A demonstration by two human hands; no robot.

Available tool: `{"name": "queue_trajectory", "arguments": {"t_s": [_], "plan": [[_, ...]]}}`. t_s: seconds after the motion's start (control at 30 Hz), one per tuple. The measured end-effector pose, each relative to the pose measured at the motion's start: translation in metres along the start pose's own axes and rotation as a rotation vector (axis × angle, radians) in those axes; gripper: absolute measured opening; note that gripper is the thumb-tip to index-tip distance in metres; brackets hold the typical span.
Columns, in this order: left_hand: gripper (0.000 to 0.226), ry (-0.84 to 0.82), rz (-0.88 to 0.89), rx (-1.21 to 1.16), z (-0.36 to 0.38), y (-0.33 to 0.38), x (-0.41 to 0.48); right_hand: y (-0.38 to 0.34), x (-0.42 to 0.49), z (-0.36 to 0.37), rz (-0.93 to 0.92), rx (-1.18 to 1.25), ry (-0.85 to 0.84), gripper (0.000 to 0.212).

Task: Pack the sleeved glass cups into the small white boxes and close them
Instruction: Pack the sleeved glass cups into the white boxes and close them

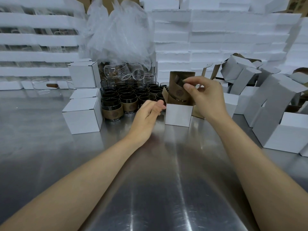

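Note:
A small white box (178, 115) stands open on the steel table, its brown-lined lid flap upright. A sleeved glass cup (179, 95) sits tilted in its mouth, partly down inside. My right hand (204, 95) pinches the cup's rim from above. My left hand (149, 114) hovers just left of the box with loosely curled fingers, holding nothing. Behind it stands a cluster of several dark sleeved glass cups (128, 97).
Closed white boxes (83, 114) are stacked at the left. Open, unfolded white boxes (275, 114) crowd the right side. Bare glasses under a plastic bag (120, 39) and foam tray stacks (216, 39) fill the back. The steel table (158, 180) reaches toward me.

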State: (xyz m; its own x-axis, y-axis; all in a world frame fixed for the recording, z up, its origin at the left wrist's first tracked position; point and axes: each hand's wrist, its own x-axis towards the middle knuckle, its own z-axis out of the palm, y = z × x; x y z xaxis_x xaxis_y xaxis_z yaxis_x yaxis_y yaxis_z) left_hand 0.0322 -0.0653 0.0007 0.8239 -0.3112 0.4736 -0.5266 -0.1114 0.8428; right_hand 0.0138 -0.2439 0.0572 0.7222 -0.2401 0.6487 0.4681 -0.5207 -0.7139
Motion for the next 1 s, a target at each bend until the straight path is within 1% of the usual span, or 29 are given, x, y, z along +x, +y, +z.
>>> {"name": "queue_trajectory", "arguments": {"t_s": [0.17,0.3,0.37,0.43,0.5,0.57,0.63,0.7,0.77,0.87,0.97,1.0], "plan": [[0.044,0.011,-0.022,0.011,0.001,-0.006,0.003,0.015,-0.004,0.004,-0.007,-0.203,-0.123,0.014],[0.043,0.017,-0.050,0.023,0.002,-0.008,0.005,0.022,-0.003,0.003,0.069,-0.381,-0.278,0.022],[0.044,0.014,-0.051,0.039,0.002,-0.007,0.005,0.023,-0.003,0.002,0.090,-0.398,-0.303,0.022],[0.039,0.023,-0.039,0.042,0.002,-0.006,0.004,0.021,-0.003,0.002,0.084,-0.314,-0.219,0.020],[0.027,0.057,-0.012,0.077,0.002,-0.007,0.004,0.018,-0.004,0.002,0.058,-0.196,-0.036,0.022],[0.015,0.109,-0.015,0.135,0.002,-0.009,0.006,0.016,-0.004,0.001,0.076,-0.102,0.151,0.031],[0.029,0.142,-0.024,0.185,0.001,-0.011,0.008,0.016,-0.001,0.001,0.175,0.026,0.261,0.040],[0.041,0.123,-0.017,0.206,0.000,-0.013,0.009,0.018,0.002,0.000,0.286,0.136,0.289,0.042],[0.044,0.088,0.017,0.207,0.001,-0.012,0.008,0.019,0.003,0.000,0.342,0.181,0.261,0.038],[0.038,0.058,0.072,0.220,0.002,-0.007,0.006,0.020,-0.001,0.007,0.374,0.220,0.114,0.038],[0.027,0.067,0.072,0.208,0.003,-0.004,0.004,0.021,-0.008,0.019,0.352,0.069,-0.048,0.040],[0.025,0.082,0.059,0.204,0.002,-0.004,0.004,0.021,-0.009,0.021,0.358,0.079,-0.075,0.045]]}}
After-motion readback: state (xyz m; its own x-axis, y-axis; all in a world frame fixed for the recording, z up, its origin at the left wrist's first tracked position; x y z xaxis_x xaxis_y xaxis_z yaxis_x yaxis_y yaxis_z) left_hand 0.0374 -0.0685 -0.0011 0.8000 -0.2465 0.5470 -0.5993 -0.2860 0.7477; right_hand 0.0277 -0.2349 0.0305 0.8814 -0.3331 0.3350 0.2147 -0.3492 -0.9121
